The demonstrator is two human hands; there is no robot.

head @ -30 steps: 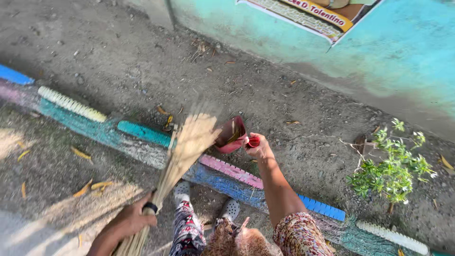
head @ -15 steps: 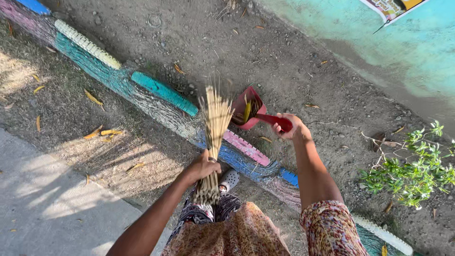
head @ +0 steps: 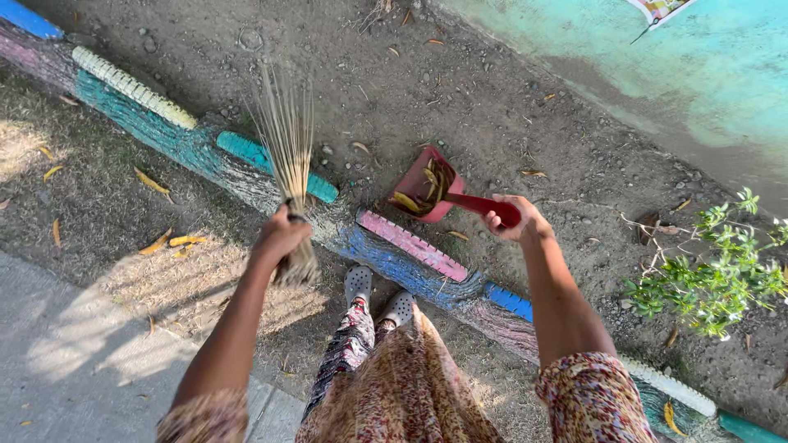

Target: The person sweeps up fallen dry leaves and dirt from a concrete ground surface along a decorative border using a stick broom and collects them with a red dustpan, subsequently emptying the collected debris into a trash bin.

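The left hand (head: 281, 238) grips a stick broom (head: 289, 156) bristles-up, while the right hand (head: 515, 221) clasps a red dustpan (head: 428, 187) holding dry leaves (head: 427, 189).

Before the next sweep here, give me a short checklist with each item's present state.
1. Left hand closed around the stick broom: ok.
2. Broom bristles raised off the dirt, pointing away from the person: ok.
3. Right hand gripping the handle of the red dustpan: ok.
4. Dustpan holds dry leaves, none seen spilling: ok.
5. Dustpan mouth flat on the ground: cannot tell.
6. Feet on the near side of the painted log border: ok.
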